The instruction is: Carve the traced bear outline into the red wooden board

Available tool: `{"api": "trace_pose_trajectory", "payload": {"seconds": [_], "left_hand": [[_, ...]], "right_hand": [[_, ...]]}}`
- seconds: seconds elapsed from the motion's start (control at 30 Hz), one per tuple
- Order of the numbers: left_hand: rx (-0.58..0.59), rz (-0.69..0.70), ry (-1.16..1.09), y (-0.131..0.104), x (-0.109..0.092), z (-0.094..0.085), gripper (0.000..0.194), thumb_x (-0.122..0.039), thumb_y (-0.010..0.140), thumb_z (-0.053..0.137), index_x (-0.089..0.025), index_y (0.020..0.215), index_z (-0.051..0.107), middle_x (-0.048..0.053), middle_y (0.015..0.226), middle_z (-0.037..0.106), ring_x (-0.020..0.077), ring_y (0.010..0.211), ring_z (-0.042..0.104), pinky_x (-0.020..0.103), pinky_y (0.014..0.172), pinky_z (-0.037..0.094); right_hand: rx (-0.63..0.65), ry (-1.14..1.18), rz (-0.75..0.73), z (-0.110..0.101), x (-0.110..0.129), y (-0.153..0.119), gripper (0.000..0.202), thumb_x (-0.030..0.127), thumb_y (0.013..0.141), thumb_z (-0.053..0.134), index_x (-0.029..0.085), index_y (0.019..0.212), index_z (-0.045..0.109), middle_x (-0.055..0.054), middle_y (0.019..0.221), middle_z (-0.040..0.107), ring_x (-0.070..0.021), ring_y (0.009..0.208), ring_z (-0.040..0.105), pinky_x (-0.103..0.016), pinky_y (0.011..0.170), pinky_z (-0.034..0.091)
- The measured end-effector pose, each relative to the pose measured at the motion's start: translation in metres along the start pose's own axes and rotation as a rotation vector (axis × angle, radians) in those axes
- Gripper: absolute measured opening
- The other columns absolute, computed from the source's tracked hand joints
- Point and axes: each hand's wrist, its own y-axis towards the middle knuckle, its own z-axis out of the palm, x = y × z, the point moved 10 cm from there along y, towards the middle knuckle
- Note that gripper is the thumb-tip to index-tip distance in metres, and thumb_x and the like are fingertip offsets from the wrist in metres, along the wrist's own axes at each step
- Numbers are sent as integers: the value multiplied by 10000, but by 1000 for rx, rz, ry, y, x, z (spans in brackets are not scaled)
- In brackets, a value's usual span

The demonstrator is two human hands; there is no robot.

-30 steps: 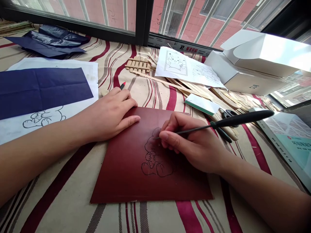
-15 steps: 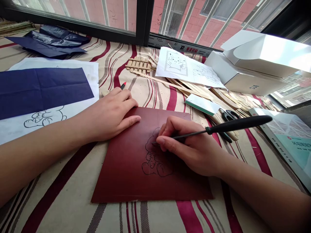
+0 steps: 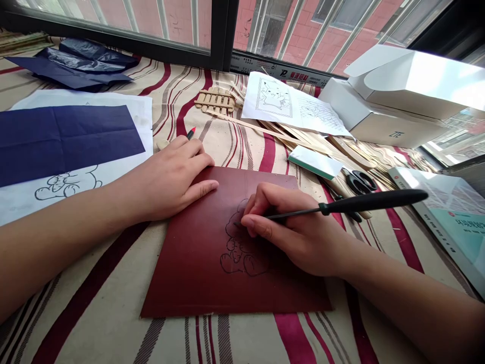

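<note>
A dark red board lies on the striped cloth, bearing a black line drawing of a bear-like figure. My right hand is closed in a pen-like grip on a tool with a thin metal shaft and a long black handle. Its tip is at the figure's head; the fingers partly cover the drawing there. My left hand lies flat across the board's upper left corner, fingers stretched out and holding nothing. Just beyond its fingers is a red-tipped pen, partly hidden.
At left, dark blue sheets cover part of a white paper with a drawing. Beyond the board are wooden strips, a small stick raft and a printed sheet. Scissors, a book and a white box stand right.
The tool's handle end has dipped slightly, with its tip shifted a little on the drawing. My left hand has stayed in place on the board.
</note>
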Motion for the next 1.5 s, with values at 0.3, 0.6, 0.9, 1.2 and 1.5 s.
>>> {"api": "trace_pose_trajectory", "payload": {"seconds": [0.3,0.6,0.9,1.2,1.5], "left_hand": [[46,-17,-34,3,-2,-2,543,-598,1062,366,-175,1114,703,144,1145,647,358,1092,596,525,997,493],[56,-14,-38,3,-3,-1,559,-583,1057,355,-151,1123,705,162,1140,632,381,1085,592,555,990,491],[20,-38,-63,1,2,0,522,-625,1053,389,-202,1107,691,127,1144,640,343,1080,584,504,1007,476],[91,-39,-32,4,-2,-1,546,-581,1047,357,-168,1134,703,158,1152,639,377,1096,586,555,995,491],[132,-51,-42,4,-1,0,546,-591,1047,370,-168,1133,704,153,1147,629,371,1114,585,549,1024,491]], "right_hand": [[-34,11,-17,-2,1,-1,222,263,1063,652,213,849,623,-9,814,735,-135,729,662,-254,663,528],[-37,4,-14,-1,0,0,222,276,1060,655,217,849,623,-12,816,742,-147,729,668,-272,660,539],[-50,-5,-9,-1,0,-2,219,282,1057,660,220,850,623,-13,825,750,-154,738,671,-282,663,527],[-49,1,30,0,-4,-2,231,305,1046,668,225,835,620,-11,818,735,-165,735,659,-302,660,520],[-73,47,27,-3,-3,0,233,272,1039,663,225,815,616,3,793,721,-137,710,650,-266,645,519]]}}
